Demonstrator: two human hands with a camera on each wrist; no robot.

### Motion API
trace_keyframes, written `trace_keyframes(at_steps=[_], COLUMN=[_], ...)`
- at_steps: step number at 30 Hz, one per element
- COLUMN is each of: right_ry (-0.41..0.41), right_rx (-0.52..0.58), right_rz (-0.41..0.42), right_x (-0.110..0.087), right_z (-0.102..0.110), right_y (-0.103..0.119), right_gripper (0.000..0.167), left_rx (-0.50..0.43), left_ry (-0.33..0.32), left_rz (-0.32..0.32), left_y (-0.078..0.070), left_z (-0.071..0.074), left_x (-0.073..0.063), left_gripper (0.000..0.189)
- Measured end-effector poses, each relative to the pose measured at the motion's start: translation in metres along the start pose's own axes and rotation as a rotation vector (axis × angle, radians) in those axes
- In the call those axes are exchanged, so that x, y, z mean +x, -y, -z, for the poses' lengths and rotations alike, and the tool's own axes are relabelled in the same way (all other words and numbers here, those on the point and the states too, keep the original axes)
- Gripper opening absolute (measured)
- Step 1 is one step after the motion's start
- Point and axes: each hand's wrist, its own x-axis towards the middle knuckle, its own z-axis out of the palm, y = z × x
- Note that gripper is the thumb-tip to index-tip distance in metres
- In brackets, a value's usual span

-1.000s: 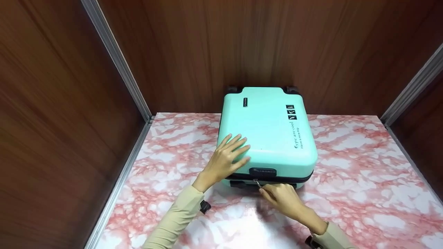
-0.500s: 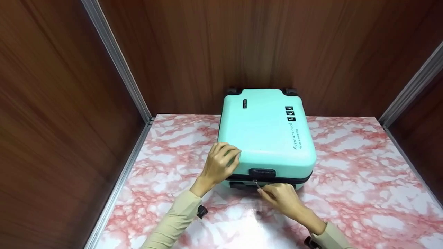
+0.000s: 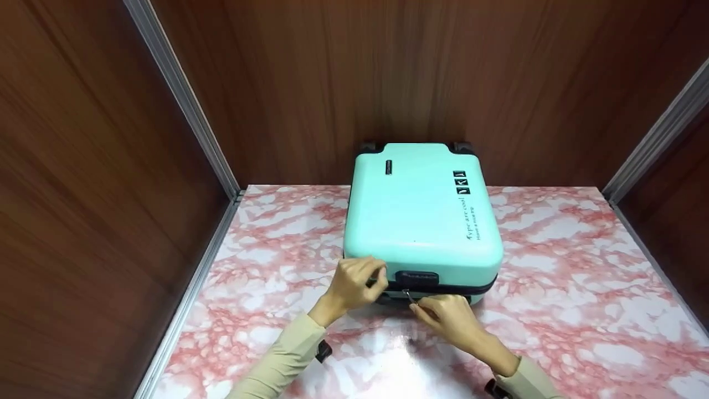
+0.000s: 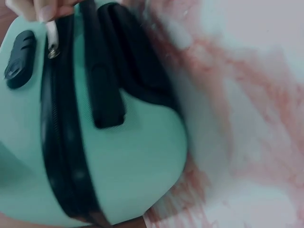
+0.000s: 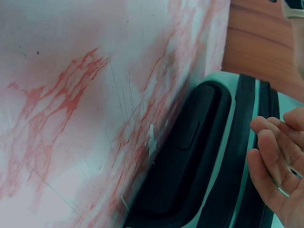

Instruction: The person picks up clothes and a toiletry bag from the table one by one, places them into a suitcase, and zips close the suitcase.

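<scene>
A mint-green hard-shell suitcase (image 3: 421,210) lies flat, its black zipper seam (image 4: 59,133) facing the person. At that seam, my right hand (image 3: 451,321) pinches a silver zipper pull (image 3: 409,296). Fingers on this pull (image 4: 52,35) also show at the top of the left wrist view. My left hand (image 3: 354,285) is at the suitcase's front left corner, its fingers loosely bent and the thumb close to the index finger, with nothing visible between them. In the right wrist view, curled fingers (image 5: 273,164) overlap the seam.
A black lock (image 3: 416,278) sits above the seam, a black carry handle (image 4: 104,90) below it. The suitcase's wheels (image 3: 462,148) are close to the wooden back wall (image 3: 410,72). Pink-and-white marbled tabletop (image 3: 277,238) surrounds it, with another wooden panel (image 3: 83,166) at the left.
My left hand has come off the top of the lid and moved down toward the front seam, its spread fingers now bent. My right hand stays at the zipper pull.
</scene>
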Motion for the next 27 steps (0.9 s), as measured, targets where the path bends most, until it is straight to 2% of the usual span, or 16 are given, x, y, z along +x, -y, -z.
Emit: trace_keyframes(at_steps=[6, 10, 13, 19, 27], right_ry=[0.028, 0.054, 0.07, 0.081, 0.048], right_rx=[-0.007, -0.029, -0.044, -0.046, -0.047], right_rz=[-0.017, -0.032, -0.039, -0.027, 0.001], right_x=[0.0, -0.001, -0.001, 0.0, 0.002], right_z=[0.0, 0.0, 0.001, -0.001, -0.005], right_y=[0.0, 0.0, 0.0, 0.002, 0.003], right_gripper=[0.04, 0.039, 0.038, 0.038, 0.032], left_rx=[-0.094, -0.12, -0.108, -0.069, -0.072], left_ry=[0.19, 0.306, 0.35, 0.391, 0.492], left_rz=[-0.069, -0.073, -0.062, -0.056, 0.014], left_y=[-0.015, -0.022, -0.024, -0.026, -0.03], left_z=[-0.011, -0.017, -0.02, -0.025, -0.025], left_x=[-0.006, -0.008, -0.011, -0.016, -0.016], left_gripper=[0.007, 0.007, 0.005, 0.01, 0.021])
